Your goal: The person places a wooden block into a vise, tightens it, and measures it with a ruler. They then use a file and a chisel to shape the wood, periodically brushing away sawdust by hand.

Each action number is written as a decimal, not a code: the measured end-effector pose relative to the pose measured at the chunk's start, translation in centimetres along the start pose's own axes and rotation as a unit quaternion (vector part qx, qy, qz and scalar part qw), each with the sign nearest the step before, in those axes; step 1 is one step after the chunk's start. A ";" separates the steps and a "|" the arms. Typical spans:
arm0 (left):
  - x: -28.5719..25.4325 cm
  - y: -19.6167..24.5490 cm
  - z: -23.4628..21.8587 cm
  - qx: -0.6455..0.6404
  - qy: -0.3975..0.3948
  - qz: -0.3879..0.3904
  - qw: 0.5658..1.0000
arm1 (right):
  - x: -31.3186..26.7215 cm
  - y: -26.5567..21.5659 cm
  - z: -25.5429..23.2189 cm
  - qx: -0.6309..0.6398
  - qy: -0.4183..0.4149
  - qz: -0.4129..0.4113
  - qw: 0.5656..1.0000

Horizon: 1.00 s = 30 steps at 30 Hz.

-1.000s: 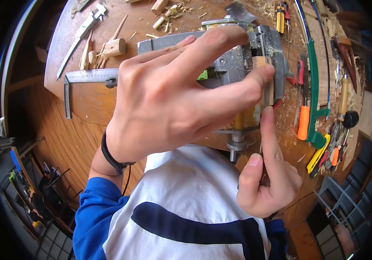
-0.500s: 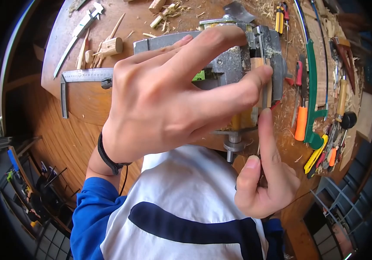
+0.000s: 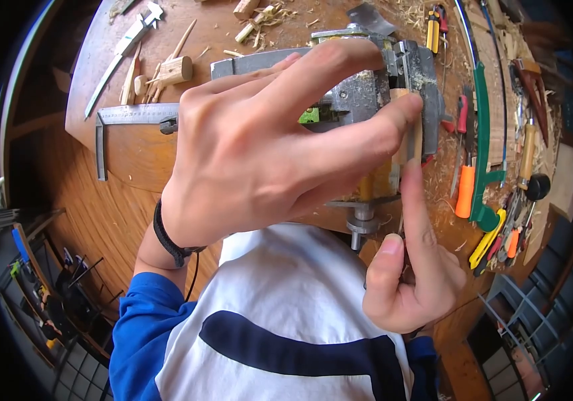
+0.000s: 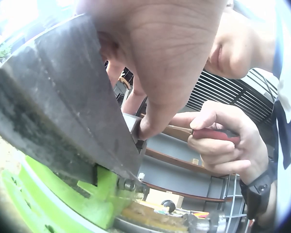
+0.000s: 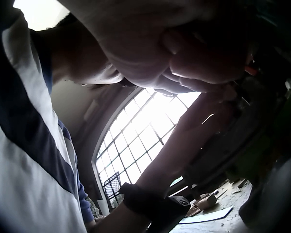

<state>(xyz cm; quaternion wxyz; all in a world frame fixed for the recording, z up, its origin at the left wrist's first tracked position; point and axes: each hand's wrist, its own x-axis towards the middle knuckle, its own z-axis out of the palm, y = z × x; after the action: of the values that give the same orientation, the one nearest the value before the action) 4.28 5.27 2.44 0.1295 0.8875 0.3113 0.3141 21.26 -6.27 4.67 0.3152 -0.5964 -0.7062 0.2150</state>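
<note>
In the head view the left hand (image 3: 260, 147) spreads over a grey metal vise (image 3: 356, 97), one fingertip on the pale wood piece (image 3: 403, 150) between the jaws. Just below, the right hand (image 3: 420, 281) points its index finger up to the wood's near end, its other fingers curled. The left wrist view shows that right hand (image 4: 233, 143) gripping a thin tool by its red handle (image 4: 216, 135); the left palm (image 4: 169, 53) is close to the camera. The right wrist view is dark, and the tool's tip cannot be made out.
Left of the vise lie calipers (image 3: 123, 47), a metal square (image 3: 126, 115) and a small wooden mallet (image 3: 174, 71). To the right are a green saw (image 3: 483, 147), an orange-handled tool (image 3: 465, 190), a yellow cutter (image 3: 487, 239) and shavings.
The right index fingertip has moved slightly up against the wood's near end. The left hand keeps its pose on the wood; the head view has shifted a little.
</note>
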 end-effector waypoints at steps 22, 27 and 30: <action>0.0 0.1 0.1 0.009 0.002 0.001 1.000 | 0.0 0.4 -0.1 0.019 -0.005 -0.010 1.000; 0.0 0.1 0.0 0.009 -0.001 0.006 1.000 | -0.1 0.2 0.2 0.019 0.012 -0.007 1.000; 0.0 -0.1 0.0 0.006 0.003 0.010 1.000 | 0.3 0.8 0.7 0.016 0.041 -0.050 0.998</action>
<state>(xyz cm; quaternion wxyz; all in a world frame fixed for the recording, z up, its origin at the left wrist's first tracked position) 4.24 5.30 2.37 0.1201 0.8903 0.3047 0.3164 21.30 -5.79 3.74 0.3639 -0.5639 -0.7177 0.1856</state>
